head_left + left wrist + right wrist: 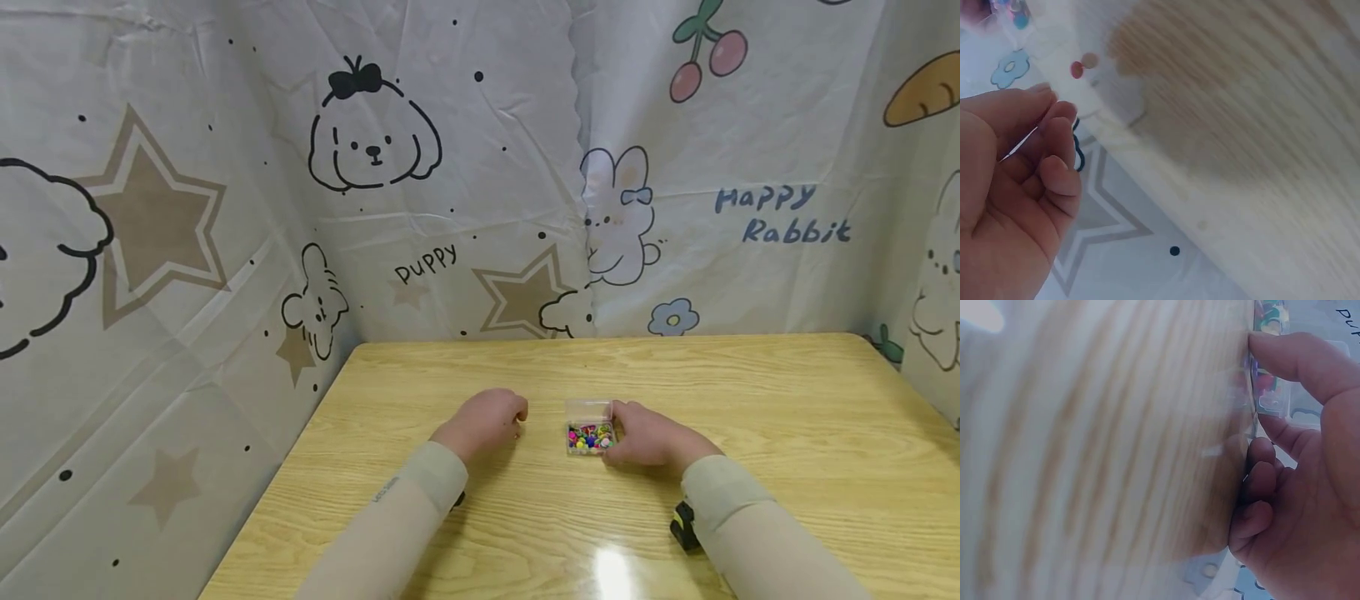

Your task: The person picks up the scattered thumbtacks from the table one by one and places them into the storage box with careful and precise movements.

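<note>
My right hand (645, 435) grips the right side of a small clear plastic box (570, 450) with its lid raised. Several colourful round-headed pieces (590, 437), perhaps pushpins, fill the box. In the right wrist view, the thumb and a finger of the right hand (1316, 444) lie against the box's wall (1280, 400). To the left of the box, my left hand (487, 419) is low over the table with loosely bent fingers. The left wrist view shows a small red piece (1077, 69) on the table, just beyond the thumb and index finger of the left hand (1022, 162); nothing shows between those fingertips.
The wooden table (750, 400) extends to the right and in front of both hands. A printed cloth (465, 167) hangs behind the table and along its left side. A black wrist device (684, 527) is under the right sleeve.
</note>
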Tool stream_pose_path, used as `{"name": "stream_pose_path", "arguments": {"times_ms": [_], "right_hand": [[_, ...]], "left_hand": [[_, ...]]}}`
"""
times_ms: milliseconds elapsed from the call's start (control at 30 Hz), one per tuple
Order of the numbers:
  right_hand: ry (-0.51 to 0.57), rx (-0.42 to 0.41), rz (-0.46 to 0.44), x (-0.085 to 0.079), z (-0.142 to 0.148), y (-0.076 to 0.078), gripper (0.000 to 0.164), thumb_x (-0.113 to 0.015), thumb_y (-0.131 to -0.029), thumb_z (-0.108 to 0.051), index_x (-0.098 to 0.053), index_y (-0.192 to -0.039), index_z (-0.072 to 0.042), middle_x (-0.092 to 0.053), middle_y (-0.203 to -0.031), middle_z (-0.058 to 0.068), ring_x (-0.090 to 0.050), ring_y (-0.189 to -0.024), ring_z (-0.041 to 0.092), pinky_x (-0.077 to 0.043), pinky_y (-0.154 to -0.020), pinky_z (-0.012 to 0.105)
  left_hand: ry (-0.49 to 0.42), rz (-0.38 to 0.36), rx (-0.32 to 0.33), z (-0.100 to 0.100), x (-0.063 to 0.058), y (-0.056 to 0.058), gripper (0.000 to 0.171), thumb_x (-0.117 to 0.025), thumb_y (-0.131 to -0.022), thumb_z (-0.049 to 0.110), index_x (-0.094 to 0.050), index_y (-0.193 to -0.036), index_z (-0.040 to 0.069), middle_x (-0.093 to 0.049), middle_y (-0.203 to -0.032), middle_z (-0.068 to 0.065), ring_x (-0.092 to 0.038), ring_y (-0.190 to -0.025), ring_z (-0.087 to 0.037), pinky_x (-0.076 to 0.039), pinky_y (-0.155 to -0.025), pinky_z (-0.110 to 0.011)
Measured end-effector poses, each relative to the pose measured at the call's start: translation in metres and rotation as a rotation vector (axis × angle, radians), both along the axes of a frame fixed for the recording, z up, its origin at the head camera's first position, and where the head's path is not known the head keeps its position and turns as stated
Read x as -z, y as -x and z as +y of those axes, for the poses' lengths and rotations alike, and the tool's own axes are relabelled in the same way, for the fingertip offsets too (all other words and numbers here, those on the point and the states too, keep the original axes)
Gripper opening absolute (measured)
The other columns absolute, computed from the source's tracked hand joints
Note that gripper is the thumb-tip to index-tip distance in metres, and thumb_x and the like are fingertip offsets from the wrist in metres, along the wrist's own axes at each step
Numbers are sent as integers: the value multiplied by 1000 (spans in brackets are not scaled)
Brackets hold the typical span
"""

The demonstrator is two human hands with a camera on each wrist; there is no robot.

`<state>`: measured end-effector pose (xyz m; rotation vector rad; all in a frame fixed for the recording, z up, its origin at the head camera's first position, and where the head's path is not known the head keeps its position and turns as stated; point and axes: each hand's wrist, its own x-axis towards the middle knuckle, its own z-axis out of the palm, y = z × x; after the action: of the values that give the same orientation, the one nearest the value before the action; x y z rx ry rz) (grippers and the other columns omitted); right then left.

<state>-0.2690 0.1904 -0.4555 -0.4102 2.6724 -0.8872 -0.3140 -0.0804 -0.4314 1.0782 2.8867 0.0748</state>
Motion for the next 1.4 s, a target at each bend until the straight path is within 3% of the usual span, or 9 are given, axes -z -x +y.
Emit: {"name": "stream_pose_path", "arguments": {"times_ms": [200,433,733,900,1033,1267,1400], "right_hand": [[1,6,-1,0,1,0,48,-79,-72,-25,-51,-109,-13,-48,-97,8,-43,-83,22,-40,-78,42],[40,4,-19,2,0,0,45,-79,-72,-22,-50,-105,-11,-50,-99,7,-46,-85,20,-41,-80,42],[43,-4,-12,3,-1,0,43,-79,-73,-23,-50,-102,-11,-52,-97,6,-47,-84,20,-41,-80,42],[49,-3,-15,3,-1,0,42,-79,-73,-23,-50,-101,-11,-52,-96,6,-47,-83,20,-41,-79,42],[38,-1,-13,3,-1,-1,44,-79,-72,-22,-51,-104,-12,-52,-96,6,-47,-81,19,-42,-78,41],[-15,1,19,2,0,-1,46,-78,-70,-24,-51,-105,-14,-50,-96,6,-46,-82,20,-42,-78,42],[-18,-7,25,1,0,0,45,-78,-71,-25,-52,-105,-15,-50,-96,7,-45,-83,21,-42,-77,42]], "left_hand": [[3,-35,9,-1,1,-1,14,-60,-85,6,-60,-77,17,-57,-73,6,-47,-65,-10,-44,-63,-26],[12,8,17,1,12,-2,21,-56,-88,2,-62,-77,18,-59,-75,8,-48,-68,-8,-46,-68,-25],[-17,30,45,6,18,-4,23,-54,-88,-1,-62,-76,18,-56,-70,9,-47,-64,-8,-45,-63,-24],[-24,55,97,18,16,-9,23,-56,-88,3,-56,-72,19,-52,-65,8,-42,-60,-9,-41,-59,-24],[-26,69,138,30,12,-17,16,-61,-88,7,-58,-78,19,-51,-70,8,-42,-61,-8,-40,-59,-22],[-6,190,217,56,4,-26,11,-64,-91,14,-61,-83,21,-50,-72,11,-42,-60,-5,-40,-54,-18],[24,211,235,67,6,-28,14,-62,-93,15,-61,-81,22,-51,-72,11,-41,-59,-4,-40,-53,-17]]}}
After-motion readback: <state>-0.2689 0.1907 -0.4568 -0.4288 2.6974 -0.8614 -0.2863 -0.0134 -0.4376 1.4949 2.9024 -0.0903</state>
